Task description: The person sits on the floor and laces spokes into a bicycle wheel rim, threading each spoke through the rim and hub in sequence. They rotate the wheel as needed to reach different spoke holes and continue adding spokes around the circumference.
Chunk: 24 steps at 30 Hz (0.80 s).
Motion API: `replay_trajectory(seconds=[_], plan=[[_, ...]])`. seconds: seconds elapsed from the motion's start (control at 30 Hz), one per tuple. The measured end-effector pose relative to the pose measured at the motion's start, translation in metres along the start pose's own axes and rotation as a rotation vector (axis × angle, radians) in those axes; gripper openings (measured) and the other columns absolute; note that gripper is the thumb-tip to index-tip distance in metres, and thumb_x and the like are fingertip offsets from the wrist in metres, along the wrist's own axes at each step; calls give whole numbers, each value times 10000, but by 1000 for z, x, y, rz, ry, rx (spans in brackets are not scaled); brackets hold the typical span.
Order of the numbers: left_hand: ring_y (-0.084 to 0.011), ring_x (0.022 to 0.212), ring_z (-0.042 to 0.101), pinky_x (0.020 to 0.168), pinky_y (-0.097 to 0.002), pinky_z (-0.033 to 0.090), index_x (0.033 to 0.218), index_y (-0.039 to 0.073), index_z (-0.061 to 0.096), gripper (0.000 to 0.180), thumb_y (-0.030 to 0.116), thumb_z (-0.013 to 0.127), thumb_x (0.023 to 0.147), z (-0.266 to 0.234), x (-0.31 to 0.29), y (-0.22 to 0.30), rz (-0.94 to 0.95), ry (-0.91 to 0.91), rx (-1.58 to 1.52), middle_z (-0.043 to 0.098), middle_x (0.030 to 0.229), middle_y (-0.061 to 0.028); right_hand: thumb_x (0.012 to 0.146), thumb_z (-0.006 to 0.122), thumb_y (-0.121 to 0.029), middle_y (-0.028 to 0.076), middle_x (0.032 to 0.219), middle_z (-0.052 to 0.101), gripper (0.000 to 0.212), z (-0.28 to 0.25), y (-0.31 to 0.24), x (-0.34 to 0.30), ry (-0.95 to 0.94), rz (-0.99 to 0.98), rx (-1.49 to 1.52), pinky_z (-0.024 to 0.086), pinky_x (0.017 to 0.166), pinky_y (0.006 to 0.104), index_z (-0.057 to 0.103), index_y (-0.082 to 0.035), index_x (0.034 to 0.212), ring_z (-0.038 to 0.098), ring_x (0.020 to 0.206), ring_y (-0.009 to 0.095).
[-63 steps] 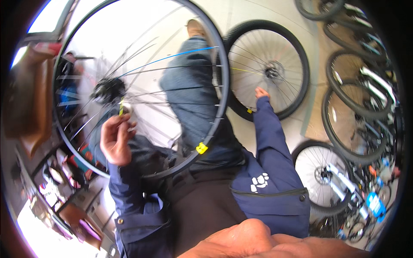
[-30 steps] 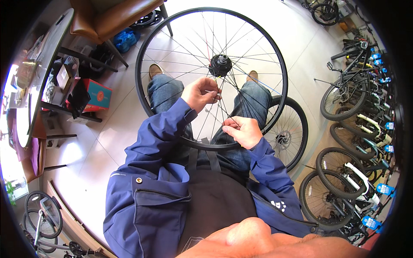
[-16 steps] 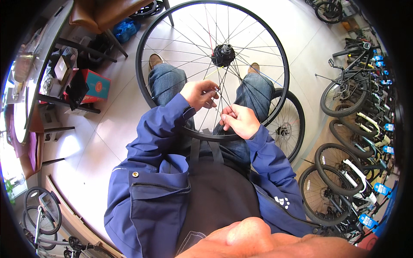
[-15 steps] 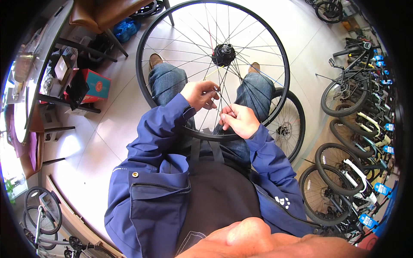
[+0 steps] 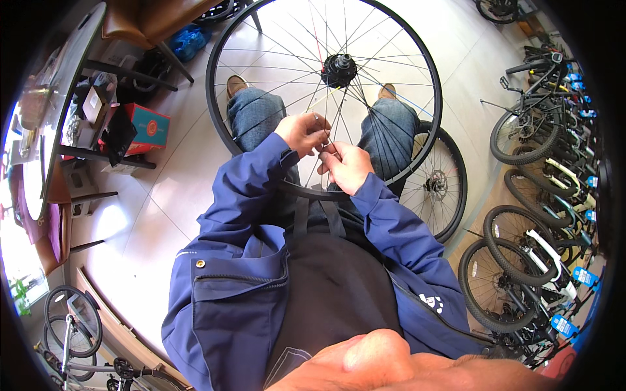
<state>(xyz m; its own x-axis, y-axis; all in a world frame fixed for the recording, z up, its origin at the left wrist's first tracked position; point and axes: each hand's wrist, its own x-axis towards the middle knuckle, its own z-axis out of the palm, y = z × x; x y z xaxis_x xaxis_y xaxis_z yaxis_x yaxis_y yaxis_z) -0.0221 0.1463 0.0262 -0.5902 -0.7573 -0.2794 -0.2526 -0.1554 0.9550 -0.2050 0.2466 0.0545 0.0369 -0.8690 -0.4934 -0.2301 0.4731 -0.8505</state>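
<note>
A bicycle wheel with a black rim (image 5: 212,85) lies across my knees. Its black hub (image 5: 339,70) sits beyond my hands, with thin spokes running out from it. One spoke looks red, one yellow, one blue. Over my right knee several dark spokes (image 5: 393,146) fan toward the near rim. My left hand (image 5: 303,135) is closed, fingertips pinching at a thin spoke in the near part of the wheel. Close against it, my right hand (image 5: 347,167) pinches at the same place, fingers bent. Fingers partly hide the spoke's end.
Another wheel with a tyre (image 5: 454,195) and disc rotor stands by my right leg. Several bicycles (image 5: 515,260) line the right side. At left are a table (image 5: 65,98), a brown chair (image 5: 137,26) and a red-and-teal box (image 5: 149,129). A bicycle (image 5: 68,332) stands lower left.
My right hand has moved up and left until it meets my left hand. The left fingers have drawn in closer together. The wheel appears slightly shifted in view.
</note>
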Motion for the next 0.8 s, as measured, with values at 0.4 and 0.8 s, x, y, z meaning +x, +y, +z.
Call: replay_trajectory(seconds=[0.4,0.8], plan=[[-230,733,836,657,-347,648,1139,18,725,89,77,719,1073,18,8,-21,207,363,384,810,863,-129,1128,680,-232,102,890,851,282,5,4,-5,-70,31,-2,550,570,288,753,20,1232,664,560,104],[-90,516,594,480,-274,480,1186,-1,744,222,200,652,1157,12,-9,6,65,317,-161,686,776,-33,1081,809,-231,66,796,787,311,-3,23,-1,-206,28,236,432,497,245,773,50,1208,556,522,51]])
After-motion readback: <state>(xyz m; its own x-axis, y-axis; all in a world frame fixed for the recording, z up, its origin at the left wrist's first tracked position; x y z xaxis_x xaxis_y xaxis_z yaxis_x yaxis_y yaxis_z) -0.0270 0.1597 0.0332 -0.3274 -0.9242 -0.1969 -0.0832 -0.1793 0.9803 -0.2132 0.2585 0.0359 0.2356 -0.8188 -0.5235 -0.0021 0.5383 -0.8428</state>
